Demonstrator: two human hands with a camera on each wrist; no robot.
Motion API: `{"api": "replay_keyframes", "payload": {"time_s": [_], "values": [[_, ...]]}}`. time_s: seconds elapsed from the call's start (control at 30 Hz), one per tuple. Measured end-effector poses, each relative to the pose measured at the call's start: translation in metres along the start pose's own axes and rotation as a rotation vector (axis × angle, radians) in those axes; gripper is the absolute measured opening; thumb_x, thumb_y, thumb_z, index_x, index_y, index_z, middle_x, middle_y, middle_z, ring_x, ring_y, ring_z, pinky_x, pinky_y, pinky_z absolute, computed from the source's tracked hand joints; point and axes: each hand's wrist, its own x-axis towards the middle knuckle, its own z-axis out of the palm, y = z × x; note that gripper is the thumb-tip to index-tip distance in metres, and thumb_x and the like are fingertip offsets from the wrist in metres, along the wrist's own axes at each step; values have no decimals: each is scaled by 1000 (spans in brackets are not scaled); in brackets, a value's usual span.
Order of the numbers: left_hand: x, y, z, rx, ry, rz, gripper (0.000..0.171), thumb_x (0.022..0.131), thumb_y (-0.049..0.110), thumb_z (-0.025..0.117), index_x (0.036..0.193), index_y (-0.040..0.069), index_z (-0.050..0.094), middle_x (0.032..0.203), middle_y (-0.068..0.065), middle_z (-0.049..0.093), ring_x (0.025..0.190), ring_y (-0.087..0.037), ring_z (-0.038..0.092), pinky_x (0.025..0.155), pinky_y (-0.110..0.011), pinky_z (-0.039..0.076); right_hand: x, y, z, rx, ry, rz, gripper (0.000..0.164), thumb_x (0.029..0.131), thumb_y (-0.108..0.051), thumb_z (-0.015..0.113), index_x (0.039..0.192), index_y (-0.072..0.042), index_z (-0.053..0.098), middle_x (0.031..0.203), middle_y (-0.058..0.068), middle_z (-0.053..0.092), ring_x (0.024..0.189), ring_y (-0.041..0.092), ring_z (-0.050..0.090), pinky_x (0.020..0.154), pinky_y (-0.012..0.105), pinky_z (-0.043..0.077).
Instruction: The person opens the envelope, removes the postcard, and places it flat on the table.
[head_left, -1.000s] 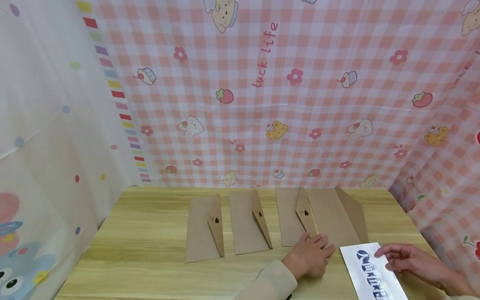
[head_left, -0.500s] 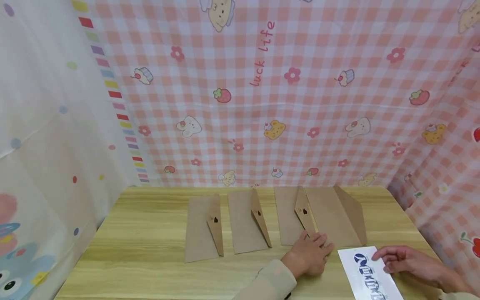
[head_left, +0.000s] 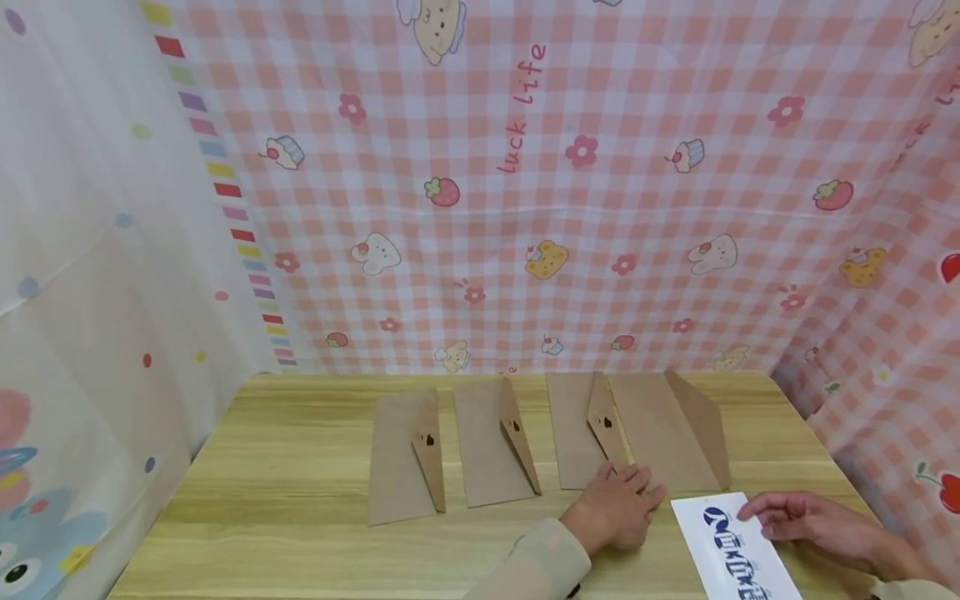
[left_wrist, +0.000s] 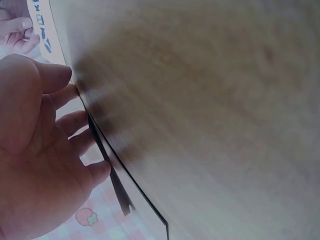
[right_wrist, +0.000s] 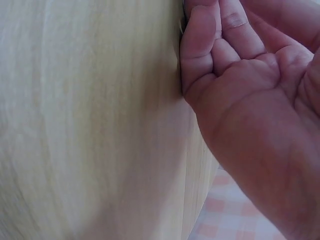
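My left hand [head_left: 615, 508] lies on the table with its fingers stretched out. Its fingertips touch the near ends of a brown kraft envelope [head_left: 573, 433] with a heart print and the brown envelope [head_left: 652, 425] beside it, whose flap is unfolded to the right. In the left wrist view, the left fingertips [left_wrist: 80, 120] meet the envelope edge. At the front right, my right hand [head_left: 817, 529] pinches the right side of a white card [head_left: 731, 550] with dark blue lettering. The right wrist view shows curled right fingers [right_wrist: 197, 50] close to the tabletop; the card is hidden there.
Two more kraft envelopes, one at the far left [head_left: 397, 467] and one beside it [head_left: 480, 450], lie with partly lifted flaps. The wooden table [head_left: 285, 517] ends at a pink checked cloth [head_left: 465, 225] behind; a white dotted cloth [head_left: 90, 250] hangs left.
The right hand and the white card have shifted slightly left and toward me. The left hand and the envelopes stay put; the whole head view drifts a little.
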Motion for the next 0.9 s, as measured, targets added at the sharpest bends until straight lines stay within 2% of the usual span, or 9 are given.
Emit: {"api": "replay_keyframes", "payload": {"time_s": [0.27, 0.57, 0.9], "values": [[-2, -2, -1, 23, 8, 3, 50, 105, 47, 32, 154, 49, 20, 161, 24, 18, 147, 3, 14, 118, -29, 22, 3, 0, -1, 13, -11, -3, 38, 98, 13, 40, 131, 5, 56, 110, -4, 66, 101, 4, 60, 88, 18, 50], [-2, -3, 0, 14, 12, 0, 50, 105, 48, 31, 154, 49, 20, 161, 24, 17, 148, 3, 14, 118, -29, 22, 4, 2, -3, -91, 50, -24, 38, 97, 14, 41, 128, 3, 61, 117, -1, 69, 105, 5, 63, 89, 19, 51], [-5, -5, -2, 26, 29, 3, 50, 105, 50, 30, 154, 48, 20, 161, 23, 19, 148, 2, 15, 119, -30, 22, 5, -1, -2, -132, 81, -34, 36, 96, 13, 45, 125, 1, 63, 109, -3, 69, 100, 4, 64, 85, 19, 53]]}}
